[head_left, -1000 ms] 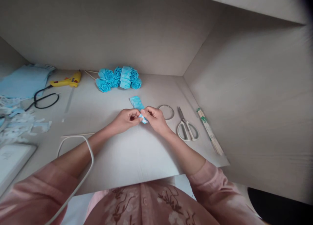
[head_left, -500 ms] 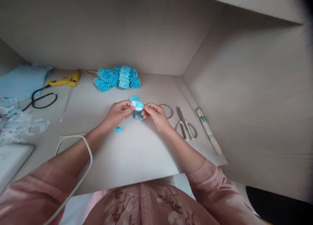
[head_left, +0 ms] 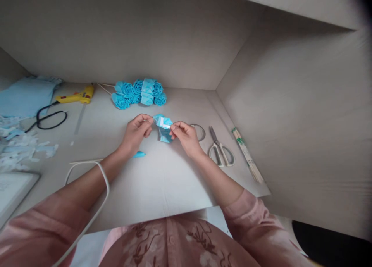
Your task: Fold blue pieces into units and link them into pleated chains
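A small folded blue piece of paper or ribbon (head_left: 164, 121) with white strips on its face is held up over the table's middle. My left hand (head_left: 138, 131) pinches its upper left edge. With thumb and forefinger closed, my right hand (head_left: 185, 135) grips the right edge by a white strip. A loose part of the blue piece hangs below. Close to my left wrist lies a blue pointed tip (head_left: 140, 154), apparently on a thin stick (head_left: 84, 161) partly hidden by my forearm.
Blue handmade roses (head_left: 124, 92) lie at the back, beside a yellow glue gun (head_left: 78, 95). Scissors (head_left: 221, 150), a ring-shaped roll (head_left: 200, 132) and a bundle of sticks (head_left: 247, 154) are at the right. White scraps (head_left: 26, 150) lie at left; a white cable (head_left: 107, 185) crosses my left forearm.
My left hand has shifted slightly left and up, from the piece's lower front to its upper left edge. More of the white strip shows; the right hand has barely moved.
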{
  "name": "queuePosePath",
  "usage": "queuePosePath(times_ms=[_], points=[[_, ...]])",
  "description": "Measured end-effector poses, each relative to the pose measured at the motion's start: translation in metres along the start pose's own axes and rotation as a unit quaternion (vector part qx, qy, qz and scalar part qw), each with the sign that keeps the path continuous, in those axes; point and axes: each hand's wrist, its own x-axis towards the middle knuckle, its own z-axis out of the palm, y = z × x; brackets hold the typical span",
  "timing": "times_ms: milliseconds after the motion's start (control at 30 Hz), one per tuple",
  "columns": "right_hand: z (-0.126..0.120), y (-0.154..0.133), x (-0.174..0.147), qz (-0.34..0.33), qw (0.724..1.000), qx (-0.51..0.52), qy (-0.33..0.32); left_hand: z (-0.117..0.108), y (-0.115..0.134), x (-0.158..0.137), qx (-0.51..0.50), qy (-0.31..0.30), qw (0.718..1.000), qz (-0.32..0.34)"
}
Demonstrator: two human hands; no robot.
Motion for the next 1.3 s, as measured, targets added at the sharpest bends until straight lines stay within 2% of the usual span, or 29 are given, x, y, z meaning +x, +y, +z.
queuePosePath(times_ms=[67,133,333,633,933,1300], points=[[0.001,0.0,-0.001,-0.015,1.0,-0.02,0.01,0.002,0.002,-0.003,0.051,0.009,0.998,0.034],[0.003,-0.001,-0.002,-0.027,0.999,-0.036,0.009,0.005,0.002,-0.007,0.109,-0.013,0.992,0.057],[0.007,-0.003,-0.005,-0.035,0.998,-0.05,-0.004,0.007,-0.009,-0.008,0.205,-0.037,0.974,0.087],[0.007,0.001,-0.008,-0.066,0.993,-0.098,-0.007,0.009,-0.003,-0.011,0.231,-0.038,0.967,0.102],[0.009,-0.001,-0.012,-0.153,0.959,-0.239,0.003,0.008,-0.003,-0.012,0.271,-0.038,0.955,0.117],[0.009,0.0,-0.011,-0.171,0.953,-0.252,0.004,0.007,-0.004,-0.011,0.232,-0.058,0.966,0.1]])
